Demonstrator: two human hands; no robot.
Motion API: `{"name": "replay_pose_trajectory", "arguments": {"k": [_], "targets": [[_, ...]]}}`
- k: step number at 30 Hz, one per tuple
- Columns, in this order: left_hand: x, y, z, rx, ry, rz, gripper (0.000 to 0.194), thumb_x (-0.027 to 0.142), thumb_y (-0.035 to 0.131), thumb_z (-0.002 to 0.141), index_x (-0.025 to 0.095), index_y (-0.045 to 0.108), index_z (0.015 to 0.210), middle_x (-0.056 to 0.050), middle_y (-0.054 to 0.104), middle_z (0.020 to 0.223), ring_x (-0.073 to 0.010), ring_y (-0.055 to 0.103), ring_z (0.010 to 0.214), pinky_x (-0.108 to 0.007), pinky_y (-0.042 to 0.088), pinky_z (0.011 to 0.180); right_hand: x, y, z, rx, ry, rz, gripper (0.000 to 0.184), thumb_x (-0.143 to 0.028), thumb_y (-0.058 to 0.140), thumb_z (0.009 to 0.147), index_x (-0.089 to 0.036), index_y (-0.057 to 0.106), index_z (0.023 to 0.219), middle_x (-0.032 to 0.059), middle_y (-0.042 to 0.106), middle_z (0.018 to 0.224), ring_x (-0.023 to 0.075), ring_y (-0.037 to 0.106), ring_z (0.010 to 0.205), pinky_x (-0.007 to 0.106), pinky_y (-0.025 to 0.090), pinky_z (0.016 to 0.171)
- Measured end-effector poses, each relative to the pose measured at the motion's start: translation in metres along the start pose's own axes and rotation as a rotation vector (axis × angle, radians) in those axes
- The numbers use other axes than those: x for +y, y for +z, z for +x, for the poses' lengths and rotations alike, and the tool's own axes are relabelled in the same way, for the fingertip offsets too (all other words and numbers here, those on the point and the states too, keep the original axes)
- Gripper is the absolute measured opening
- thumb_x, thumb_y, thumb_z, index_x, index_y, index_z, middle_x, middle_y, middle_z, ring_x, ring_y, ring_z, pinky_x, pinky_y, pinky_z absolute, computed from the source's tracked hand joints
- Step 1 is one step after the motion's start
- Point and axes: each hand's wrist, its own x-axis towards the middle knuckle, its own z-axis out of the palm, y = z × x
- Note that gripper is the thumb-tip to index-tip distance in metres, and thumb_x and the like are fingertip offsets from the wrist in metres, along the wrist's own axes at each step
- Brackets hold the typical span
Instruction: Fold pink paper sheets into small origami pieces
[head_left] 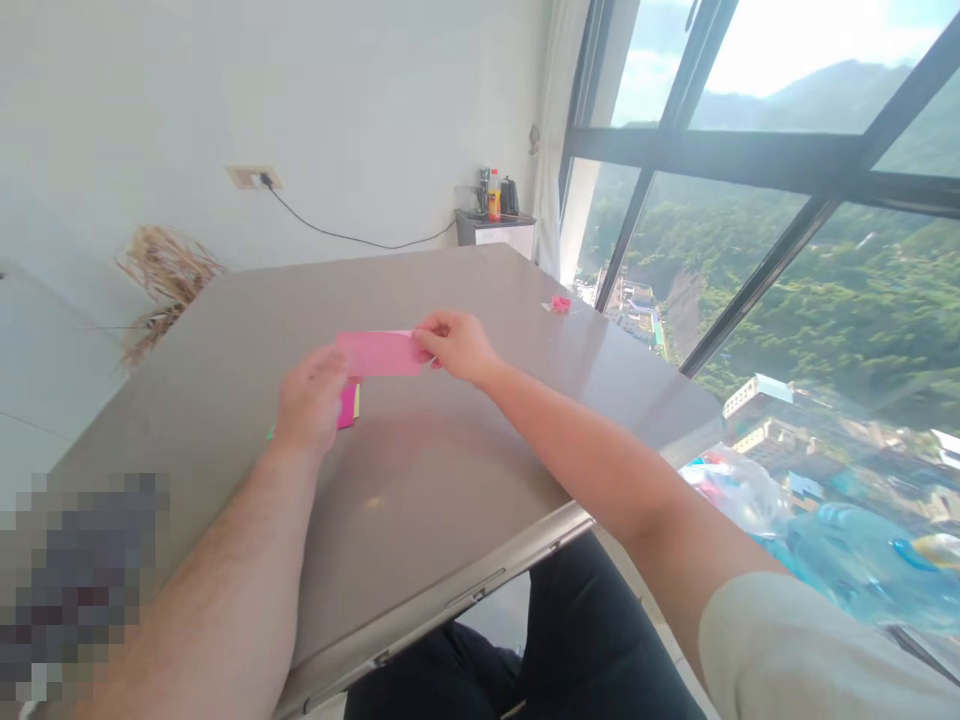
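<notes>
- From the head camera, the person sits at a big, shiny, gray-brown table [420, 290], with both hands out over it.
- The pink paper [381, 354] is up between the two hands, long side going across, above the table.
- The right hand [461, 345] has the right end of the pink paper. Its thumb and pointer finger are pressed together on it in a small pinch.
- The left hand [309, 400] is at the left end of the pink paper. It is a bit blurry, but its fingers look closed on that end.
- Just below the pink paper, partly hidden by the left hand, is a darker pink paper [346, 408]. A thin yellow edge [357, 400] peeks out next to it.
- A tiny green bit [271, 433] shows on the other side of the left wrist.
- A small crumpled pink thing [560, 304] lies on the table near the window [757, 160], well apart from the hands.
- By the back wall, a little cabinet [506, 236] has a bottle with a red cap [494, 197] and a black kettle [510, 197] on top.
- A black cord [337, 238] goes from the wall socket [244, 178] toward the cabinet.
- Dry, straw-like stalks [171, 268] stand past the table's left side.
- At the right, a clear blue jug [847, 560] lies beside a plastic bag [739, 490].
</notes>
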Motion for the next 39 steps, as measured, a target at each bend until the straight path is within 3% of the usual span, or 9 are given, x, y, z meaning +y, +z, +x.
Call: {"name": "replay_pose_trajectory", "arguments": {"k": [3, 7, 9, 15, 22, 27, 32, 35, 39], "targets": [[0.004, 0.015, -0.012, -0.102, 0.026, 0.061, 0.045, 0.046, 0.077, 0.070, 0.022, 0.073, 0.107, -0.004, 0.075, 0.097, -0.0207, 0.065, 0.080, -0.032, 0.052, 0.072, 0.006, -0.019, -0.009, -0.052, 0.120, 0.224, 0.014, -0.029, 0.069, 0.083, -0.018, 0.061, 0.078, 0.0024, 0.067, 0.071, 0.0167, 0.069, 0.071, 0.025, 0.054, 0.058], [0.005, 0.030, -0.025, -0.049, -0.050, 0.135, 0.026, 0.041, 0.073, 0.071, 0.017, 0.074, 0.081, -0.002, 0.069, 0.074, -0.0167, 0.059, 0.067, -0.026, 0.044, 0.058, 0.021, -0.026, -0.025, -0.140, 0.146, 0.376, 0.031, -0.045, 0.078, 0.075, -0.018, 0.066, 0.083, 0.0035, 0.067, 0.079, 0.0142, 0.065, 0.069, 0.024, 0.053, 0.057], [0.003, 0.035, -0.027, -0.045, -0.114, 0.048, 0.023, 0.039, 0.072, 0.071, 0.016, 0.072, 0.075, -0.002, 0.064, 0.067, -0.0151, 0.056, 0.060, -0.025, 0.041, 0.054, 0.029, -0.024, -0.029, -0.214, 0.094, 0.314, 0.036, -0.049, 0.081, 0.071, -0.018, 0.068, 0.085, 0.0026, 0.065, 0.076, 0.0129, 0.060, 0.067, 0.023, 0.048, 0.052], [-0.003, 0.035, -0.029, -0.066, -0.188, -0.141, 0.021, 0.035, 0.075, 0.070, 0.015, 0.072, 0.077, -0.004, 0.069, 0.077, -0.0164, 0.061, 0.069, -0.028, 0.047, 0.062, 0.037, -0.016, -0.029, -0.075, 0.086, 0.101, 0.035, -0.044, 0.075, 0.073, -0.018, 0.056, 0.059, -0.0055, 0.042, 0.051, 0.0076, 0.035, 0.050, 0.024, 0.027, 0.047], [-0.006, 0.033, -0.025, -0.010, -0.189, -0.165, 0.022, 0.033, 0.080, 0.064, 0.015, 0.068, 0.072, -0.003, 0.067, 0.073, -0.0148, 0.059, 0.065, -0.028, 0.045, 0.061, 0.029, -0.018, -0.034, -0.032, 0.109, 0.100, 0.036, -0.048, 0.075, 0.073, -0.019, 0.058, 0.060, -0.0032, 0.050, 0.051, 0.0088, 0.041, 0.048, 0.026, 0.033, 0.048], [-0.007, 0.029, -0.024, -0.018, -0.253, -0.172, 0.022, 0.033, 0.080, 0.063, 0.017, 0.069, 0.074, -0.004, 0.069, 0.074, -0.0172, 0.061, 0.067, -0.031, 0.047, 0.065, 0.034, -0.015, -0.034, -0.004, 0.017, 0.218, 0.029, -0.046, 0.072, 0.076, -0.019, 0.069, 0.086, 0.0018, 0.066, 0.070, 0.0128, 0.059, 0.060, 0.026, 0.047, 0.054], [-0.007, 0.029, -0.025, -0.092, -0.255, -0.109, 0.026, 0.034, 0.082, 0.060, 0.017, 0.070, 0.073, -0.004, 0.069, 0.073, -0.0182, 0.062, 0.067, -0.033, 0.048, 0.067, 0.038, -0.016, -0.032, 0.009, 0.017, 0.268, 0.023, -0.038, 0.070, 0.077, -0.019, 0.061, 0.067, 0.0009, 0.062, 0.062, 0.0119, 0.056, 0.057, 0.027, 0.048, 0.055], [-0.008, 0.030, -0.024, -0.078, -0.271, -0.142, 0.027, 0.034, 0.083, 0.058, 0.016, 0.069, 0.073, -0.005, 0.070, 0.075, -0.0196, 0.064, 0.069, -0.035, 0.050, 0.069, 0.037, -0.018, -0.031, 0.024, 0.023, 0.298, 0.012, -0.031, 0.065, 0.078, -0.020, 0.063, 0.078, 0.0005, 0.064, 0.068, 0.0122, 0.058, 0.058, 0.026, 0.048, 0.054], [-0.010, 0.031, -0.020, 0.006, -0.305, -0.186, 0.027, 0.028, 0.081, 0.057, 0.014, 0.068, 0.076, -0.007, 0.070, 0.078, -0.0209, 0.065, 0.073, -0.036, 0.053, 0.070, 0.034, -0.023, -0.033, -0.053, -0.068, 0.263, 0.039, -0.016, 0.066, 0.070, -0.026, 0.064, 0.108, 0.0000, 0.070, 0.105, 0.0114, 0.063, 0.069, 0.026, 0.053, 0.062]]}}
